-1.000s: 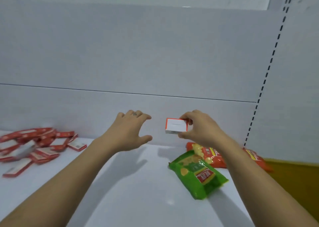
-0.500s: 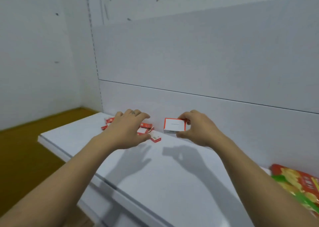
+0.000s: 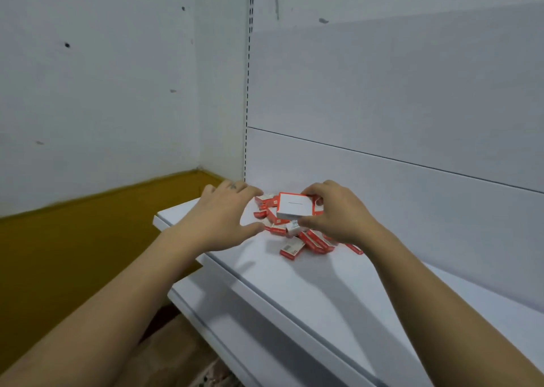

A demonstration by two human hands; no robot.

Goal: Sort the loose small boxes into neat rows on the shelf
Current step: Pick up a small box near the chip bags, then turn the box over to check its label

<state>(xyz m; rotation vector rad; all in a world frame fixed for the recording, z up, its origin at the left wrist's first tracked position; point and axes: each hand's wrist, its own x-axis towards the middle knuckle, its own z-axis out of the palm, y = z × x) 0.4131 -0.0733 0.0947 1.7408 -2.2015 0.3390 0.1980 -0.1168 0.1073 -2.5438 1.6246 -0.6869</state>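
My right hand (image 3: 335,213) grips a small white box with a red edge (image 3: 295,206) between thumb and fingers, held just above a loose pile of small red-and-white boxes (image 3: 294,239). The pile lies at the left end of the white shelf (image 3: 294,292), against the back panel. My left hand (image 3: 223,219) hovers to the left of the pile with fingers spread and curved, holding nothing, its fingertips close to the nearest boxes.
The shelf's left end (image 3: 160,220) drops off to a mustard-yellow floor (image 3: 73,254). A lower white shelf (image 3: 235,336) juts out beneath. The white back panel (image 3: 382,180) rises right behind the pile. A slotted upright (image 3: 248,92) stands at the corner.
My view has swung left along the shelf, so the snack bags are out of sight and the box pile sits under my hands. My right hand keeps the box and has tilted it flatter.
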